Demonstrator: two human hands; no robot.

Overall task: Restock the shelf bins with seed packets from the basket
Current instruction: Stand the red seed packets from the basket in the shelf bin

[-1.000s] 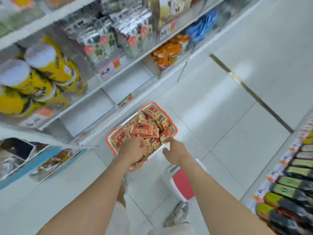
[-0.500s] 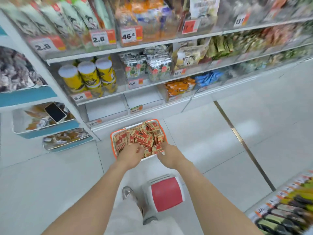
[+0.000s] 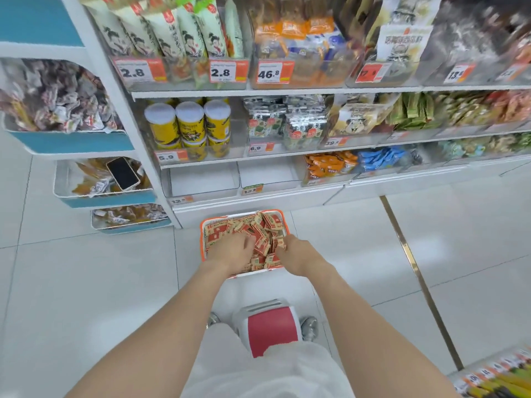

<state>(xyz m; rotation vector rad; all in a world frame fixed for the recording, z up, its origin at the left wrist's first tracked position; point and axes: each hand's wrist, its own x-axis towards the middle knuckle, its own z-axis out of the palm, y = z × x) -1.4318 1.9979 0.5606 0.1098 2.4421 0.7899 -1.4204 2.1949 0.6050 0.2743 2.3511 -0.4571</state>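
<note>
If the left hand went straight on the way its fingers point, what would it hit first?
The packets: the left hand lies on the pile, fingers pointing forward and slightly right. Past them, probably the basket at its far rim, though depth is unclear.

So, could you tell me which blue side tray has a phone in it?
The middle tray: a phone lies in it; the upper tray and lower tray have none.

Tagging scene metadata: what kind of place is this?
Likely a shop's snack aisle: price tags on shelf edges, stocked yellow canisters, a basket of seed packets on the floor.
</note>
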